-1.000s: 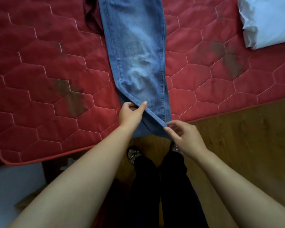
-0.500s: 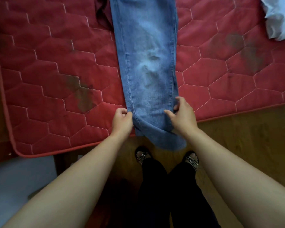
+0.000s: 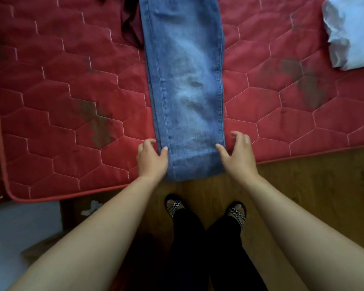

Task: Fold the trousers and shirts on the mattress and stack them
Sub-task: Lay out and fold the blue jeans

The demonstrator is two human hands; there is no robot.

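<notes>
Blue jeans, folded lengthwise, lie straight down the red quilted mattress. Their hem end hangs just over the mattress's near edge. My left hand sits at the left edge of the leg end, its thumb touching the denim and its fingers bent onto the mattress beside it. At the right edge my right hand has its fingers spread and relaxed, the thumb tip against the denim. Neither hand grips the cloth. A dark red garment lies partly under the jeans at the top.
A pale blue-white garment lies at the mattress's far right. Wooden floor runs along the near side, where my sandalled feet stand. The mattress corner is at the lower left, with a pale surface below it.
Both hands went from pinching the hem corners to the sides of the leg end, then loosened. The twisted hem now lies flat and straight.
</notes>
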